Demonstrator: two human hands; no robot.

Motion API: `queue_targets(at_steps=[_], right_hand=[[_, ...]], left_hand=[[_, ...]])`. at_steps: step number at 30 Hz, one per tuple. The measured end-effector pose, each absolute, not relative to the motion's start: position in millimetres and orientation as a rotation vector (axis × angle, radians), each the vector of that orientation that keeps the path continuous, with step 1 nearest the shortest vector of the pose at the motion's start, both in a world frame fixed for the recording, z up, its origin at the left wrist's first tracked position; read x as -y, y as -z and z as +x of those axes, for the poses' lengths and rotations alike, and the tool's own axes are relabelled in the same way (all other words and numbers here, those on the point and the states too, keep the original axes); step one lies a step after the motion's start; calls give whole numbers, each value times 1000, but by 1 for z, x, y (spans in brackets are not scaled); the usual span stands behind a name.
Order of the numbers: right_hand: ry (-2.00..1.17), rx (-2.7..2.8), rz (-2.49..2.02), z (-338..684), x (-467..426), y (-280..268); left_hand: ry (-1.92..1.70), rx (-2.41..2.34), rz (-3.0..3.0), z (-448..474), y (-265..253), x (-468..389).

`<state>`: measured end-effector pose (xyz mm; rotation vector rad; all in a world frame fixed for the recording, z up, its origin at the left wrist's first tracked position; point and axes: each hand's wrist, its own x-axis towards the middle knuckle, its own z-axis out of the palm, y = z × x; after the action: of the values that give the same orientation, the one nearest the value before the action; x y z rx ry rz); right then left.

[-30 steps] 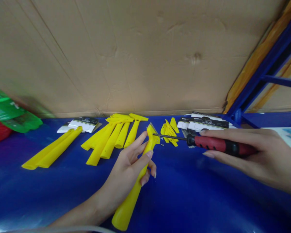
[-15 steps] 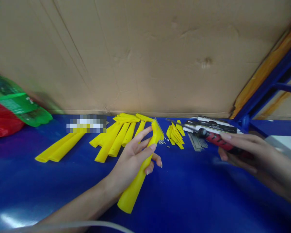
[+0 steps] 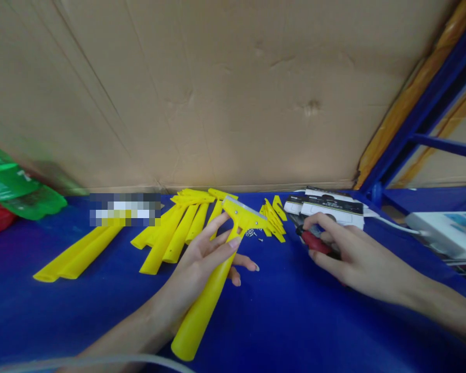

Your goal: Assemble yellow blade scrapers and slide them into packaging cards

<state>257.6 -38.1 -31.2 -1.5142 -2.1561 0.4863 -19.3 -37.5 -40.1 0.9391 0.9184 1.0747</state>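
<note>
The left hand (image 3: 196,264) gripped a yellow scraper (image 3: 204,303) over a blue tabletop (image 3: 283,321), while the right hand (image 3: 353,259) clasped a red-handled screwdriver (image 3: 314,242); near the scraper's head lay loose screws (image 3: 250,233) and small yellow pieces (image 3: 272,216), with yellow handles (image 3: 166,235) to the left

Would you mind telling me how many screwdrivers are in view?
1: a red screwdriver in the right hand, right of the small yellow pieces, partly covered. No other shows.
</note>
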Motion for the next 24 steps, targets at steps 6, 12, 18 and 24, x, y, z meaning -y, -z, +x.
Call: queue_targets(at_steps=[6,12,18,24], right_hand=[[-219,2449,-1689,253,39,33],[-160,2455,-1533,263,28,15],[141,2078,-1627,293,-20,-11],[89,2336,-1651,320,-41,-3]], left_hand=[[-1063,-1013,965,-8,29,39],[-1015,-1014,1066,5,21,35],[-994,-952,1103,31,16,22],[-950,-906,1113,42,23,16]])
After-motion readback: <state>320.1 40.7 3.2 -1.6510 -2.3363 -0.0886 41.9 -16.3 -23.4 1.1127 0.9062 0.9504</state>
